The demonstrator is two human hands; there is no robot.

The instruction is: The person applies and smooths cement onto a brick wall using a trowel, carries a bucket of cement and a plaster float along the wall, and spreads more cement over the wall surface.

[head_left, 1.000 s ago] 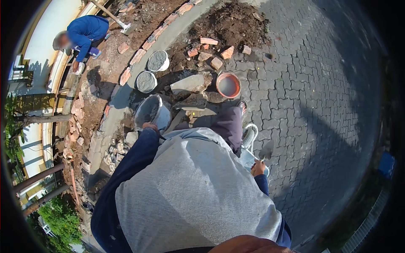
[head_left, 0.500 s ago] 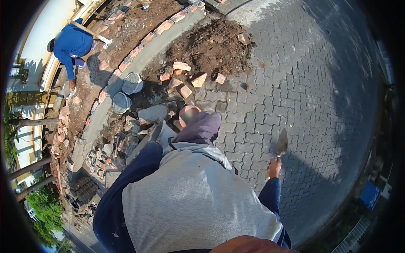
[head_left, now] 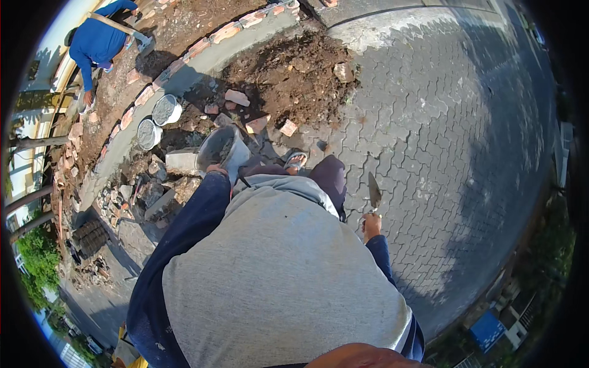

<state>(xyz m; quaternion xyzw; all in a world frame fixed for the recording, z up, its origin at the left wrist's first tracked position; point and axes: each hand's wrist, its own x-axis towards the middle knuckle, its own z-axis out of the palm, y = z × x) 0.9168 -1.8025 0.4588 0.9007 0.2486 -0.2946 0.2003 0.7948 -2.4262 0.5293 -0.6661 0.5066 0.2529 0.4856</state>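
Observation:
My left hand (head_left: 216, 168) is closed on the rim of a grey bucket (head_left: 238, 157), which tilts beside my left leg. Some grey material shows inside it, though how much I cannot tell. Out to the right, my right hand (head_left: 372, 226) is wrapped round the handle of a pointed trowel (head_left: 374, 191), its blade pointing away from me above the paving. Two more pale buckets (head_left: 173, 114) filled with grey mix stand side by side against the low mortared wall (head_left: 208, 60).
Broken bricks (head_left: 257, 124) and a soil heap (head_left: 300, 80) lie ahead. Rubble (head_left: 153, 195) covers the ground at left, near a stack of dark tiles (head_left: 90, 238). Beyond the wall a person in blue (head_left: 98, 40) bends down near a long-handled tool. Interlocking paving (head_left: 417, 153) spreads rightward.
The bucket in my left hand has come forward into fuller view. My right hand and the trowel have moved left, closer to my body. A sandalled foot now shows ahead of me.

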